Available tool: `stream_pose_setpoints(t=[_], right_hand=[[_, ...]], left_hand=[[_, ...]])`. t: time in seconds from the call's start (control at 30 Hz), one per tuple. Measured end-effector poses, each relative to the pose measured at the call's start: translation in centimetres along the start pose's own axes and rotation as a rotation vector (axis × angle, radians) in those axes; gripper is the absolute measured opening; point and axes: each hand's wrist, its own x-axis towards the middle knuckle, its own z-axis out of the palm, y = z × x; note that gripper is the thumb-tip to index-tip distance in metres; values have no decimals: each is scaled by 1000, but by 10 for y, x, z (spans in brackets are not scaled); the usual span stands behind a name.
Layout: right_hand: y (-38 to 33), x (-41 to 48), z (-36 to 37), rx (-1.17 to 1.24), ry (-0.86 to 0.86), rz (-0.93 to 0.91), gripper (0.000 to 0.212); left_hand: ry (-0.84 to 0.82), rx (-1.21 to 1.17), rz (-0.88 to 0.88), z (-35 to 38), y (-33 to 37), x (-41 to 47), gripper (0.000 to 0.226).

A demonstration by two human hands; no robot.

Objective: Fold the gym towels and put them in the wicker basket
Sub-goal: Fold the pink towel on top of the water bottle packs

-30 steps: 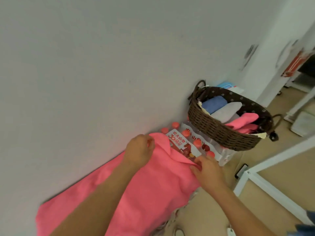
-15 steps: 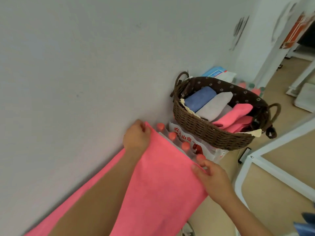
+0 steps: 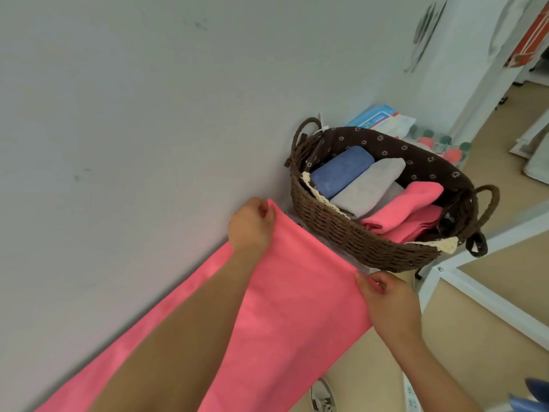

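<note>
The pink towel (image 3: pixel 300 292) has been pulled taut, its far edge straightened.

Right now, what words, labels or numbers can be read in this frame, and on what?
Too blurred to read: print on the blue and white packet behind the wicker basket.
Too blurred to read: the orange sign at top right.
No print on the pink towel that the left hand and right hand pinch.

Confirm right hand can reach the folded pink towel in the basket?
Probably, but not freely: the right hand pinches a corner of the spread pink towel. The wicker basket sits just beyond it, top open, folded pink towel uncovered.
</note>
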Motion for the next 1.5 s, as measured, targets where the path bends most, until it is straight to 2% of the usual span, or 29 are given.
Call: stream_pose_setpoints(t=[0.1,0.17,0.27,0.37,0.47,0.53,0.63,0.73,0.93,1.07,1.17,1.23,1.33,1.5], right_hand=[[-5,-3,-1,-140,7,-25,27],[-6,-10,-5,-269,73,-160,27],[-11,-28,-9,-346,119,-433,35],[-24,-43,2,-374,-52,-664,45],[-36,-56,20,-555,-269,-703,55],[-39,-62,26,-656,-340,-685,59],[-44,-63,26,-754,-332,-668,62],[-65,-73,25,-777,-385,-645,61],[-110,-144,78,-609,-497,-833,58],[-145,-220,121,-543,-609,-975,58],[-164,-269,151,-577,-676,-1020,57],[-174,-295,169,-620,-697,-1029,57],[-182,-327,190,-635,-695,-1054,57],[-191,-359,213,-731,-720,-1028,62]], left_hand=[[-52,26,4,-4,3,-5,24],[-107,84,74,-13,3,-16,29],[-264,289,296,-23,-6,-56,32],[-321,537,425,-23,-19,-99,44],[-310,478,411,-22,-27,-112,61],[-267,373,392,-35,-33,-119,62],[-125,259,313,-70,-62,-144,43],[16,225,192,-113,-114,-180,38],[268,227,-172,-190,-230,-259,35],[239,210,-344,-214,-281,-306,39],[252,54,-471,-224,-293,-322,28],[236,-91,-526,-228,-298,-325,28],[249,-232,-493,-232,-307,-324,26],[255,-273,-514,-246,-321,-310,23]])
